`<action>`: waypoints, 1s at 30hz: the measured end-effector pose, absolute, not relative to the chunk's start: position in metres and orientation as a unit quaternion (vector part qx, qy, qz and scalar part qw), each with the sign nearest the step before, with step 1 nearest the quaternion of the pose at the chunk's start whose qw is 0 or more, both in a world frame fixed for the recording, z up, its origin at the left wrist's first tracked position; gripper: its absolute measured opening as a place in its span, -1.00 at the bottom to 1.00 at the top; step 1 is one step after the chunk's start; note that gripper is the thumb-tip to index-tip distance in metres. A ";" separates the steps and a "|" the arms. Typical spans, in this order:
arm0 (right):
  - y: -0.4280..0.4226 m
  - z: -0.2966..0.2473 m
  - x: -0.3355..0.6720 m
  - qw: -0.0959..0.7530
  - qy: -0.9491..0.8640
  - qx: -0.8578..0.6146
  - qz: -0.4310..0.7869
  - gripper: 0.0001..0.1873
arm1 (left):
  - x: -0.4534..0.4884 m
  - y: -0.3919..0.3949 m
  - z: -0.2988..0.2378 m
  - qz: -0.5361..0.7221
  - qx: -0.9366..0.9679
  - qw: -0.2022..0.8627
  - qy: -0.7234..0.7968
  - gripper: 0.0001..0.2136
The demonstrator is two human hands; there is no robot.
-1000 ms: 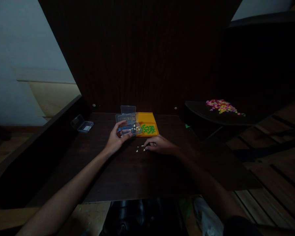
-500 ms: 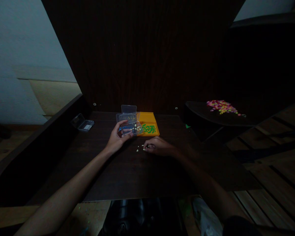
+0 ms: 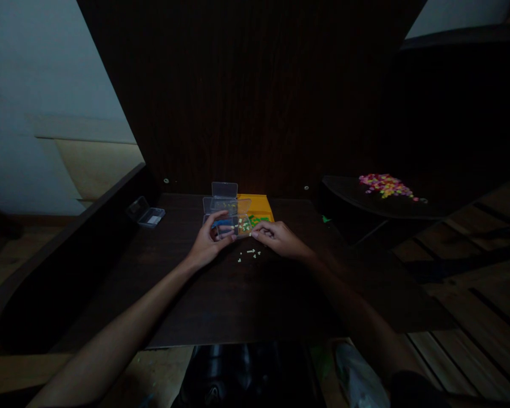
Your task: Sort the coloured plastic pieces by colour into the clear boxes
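Observation:
My left hand (image 3: 207,243) grips the near side of a clear plastic box (image 3: 226,212) whose lid stands open; small pale beads lie inside it. My right hand (image 3: 277,238) is raised beside the box's right corner, its fingertips pinched together over the box edge, on something too small to make out. A few loose pale beads (image 3: 250,254) lie on the dark table just below both hands. Behind the right hand sits an orange tray (image 3: 260,205) with green beads in it, partly hidden by the hand.
A small clear case (image 3: 145,213) rests on the table's left rail. A heap of pink and yellow beads (image 3: 385,185) lies on a dark round surface to the right. A tall dark panel closes the back; wooden slats run at the right.
My right hand has lifted from the loose beads on the table and moved up and forward to the box's right corner. The left hand stays on the box.

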State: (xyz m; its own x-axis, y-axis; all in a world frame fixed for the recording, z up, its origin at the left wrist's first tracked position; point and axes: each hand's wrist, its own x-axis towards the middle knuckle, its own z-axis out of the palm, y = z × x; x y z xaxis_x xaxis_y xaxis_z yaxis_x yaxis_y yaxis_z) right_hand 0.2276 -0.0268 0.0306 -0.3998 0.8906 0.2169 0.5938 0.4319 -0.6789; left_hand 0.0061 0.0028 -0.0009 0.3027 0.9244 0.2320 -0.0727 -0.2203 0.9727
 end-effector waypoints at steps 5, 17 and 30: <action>-0.016 0.048 0.211 0.231 -0.846 -0.450 0.170 -0.77 | 0.008 0.001 -0.002 0.466 0.615 0.550 0.319 -0.40; 0.001 0.064 0.178 0.050 -0.905 -0.422 0.011 -0.70 | 0.006 -0.002 0.003 0.436 0.634 0.562 0.305 -0.41; 0.001 0.061 0.178 0.059 -0.908 -0.415 -0.009 -0.76 | 0.007 -0.002 -0.001 0.430 0.623 0.589 0.285 -0.39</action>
